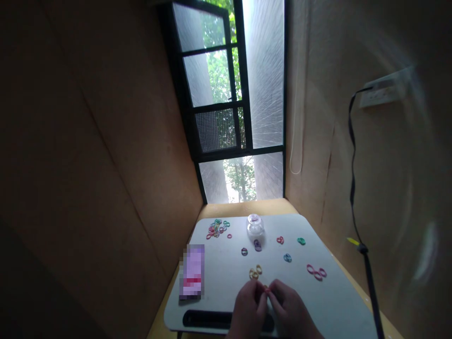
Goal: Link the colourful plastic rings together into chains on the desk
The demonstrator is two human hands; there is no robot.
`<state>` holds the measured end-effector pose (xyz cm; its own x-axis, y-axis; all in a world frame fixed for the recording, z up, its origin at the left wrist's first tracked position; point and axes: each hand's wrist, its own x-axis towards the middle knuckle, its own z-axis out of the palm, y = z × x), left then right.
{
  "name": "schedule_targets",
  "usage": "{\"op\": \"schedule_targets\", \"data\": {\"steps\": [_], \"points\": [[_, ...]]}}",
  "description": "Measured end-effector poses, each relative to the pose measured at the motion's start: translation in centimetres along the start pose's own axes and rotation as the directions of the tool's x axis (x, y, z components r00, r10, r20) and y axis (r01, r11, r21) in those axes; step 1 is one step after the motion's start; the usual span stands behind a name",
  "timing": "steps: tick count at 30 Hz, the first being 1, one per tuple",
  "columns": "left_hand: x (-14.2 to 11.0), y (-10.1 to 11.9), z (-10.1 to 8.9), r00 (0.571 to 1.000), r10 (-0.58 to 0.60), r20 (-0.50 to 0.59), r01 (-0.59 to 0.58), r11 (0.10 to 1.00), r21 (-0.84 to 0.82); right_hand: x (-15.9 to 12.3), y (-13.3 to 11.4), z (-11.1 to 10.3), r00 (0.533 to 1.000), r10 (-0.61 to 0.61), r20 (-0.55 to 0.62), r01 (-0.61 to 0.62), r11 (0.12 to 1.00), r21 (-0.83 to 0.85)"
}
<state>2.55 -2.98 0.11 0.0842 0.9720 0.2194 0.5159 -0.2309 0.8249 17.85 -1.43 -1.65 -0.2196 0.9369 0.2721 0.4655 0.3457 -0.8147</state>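
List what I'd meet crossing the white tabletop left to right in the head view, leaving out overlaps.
Pixelated purple object, mixed-colour loop pile, clear container, red loops, blue loops, green loops, pink loops.

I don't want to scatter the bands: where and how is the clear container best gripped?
Probably around the rounded sides of the clear container, reaching in from the right: it shows no handle, and the purple bands lie just in front, where a straight reach might knock them.
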Motion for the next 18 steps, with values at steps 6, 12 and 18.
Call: {"op": "schedule_targets", "data": {"steps": [6,12,18], "points": [[0.19,-0.11,-0.02,1.000,-0.004,0.016,0.004,1.000,-0.019,0.10,-0.06,-0.01,1.000,0.002,-0.001,-0.002,1.000,-0.002],[0.04,-0.34,0.14,1.000,0.020,-0.005,-0.020,1.000,0.008,0.05,-0.33,-0.12,1.000,0.013,-0.019,-0.013,1.000,-0.020],[0.00,-0.07,0.04,1.000,0.023,0.001,-0.023,1.000,0.016,-0.04,-0.63,-0.36,1.000,0.009,-0.030,-0.010,0.999,-0.033]]}}
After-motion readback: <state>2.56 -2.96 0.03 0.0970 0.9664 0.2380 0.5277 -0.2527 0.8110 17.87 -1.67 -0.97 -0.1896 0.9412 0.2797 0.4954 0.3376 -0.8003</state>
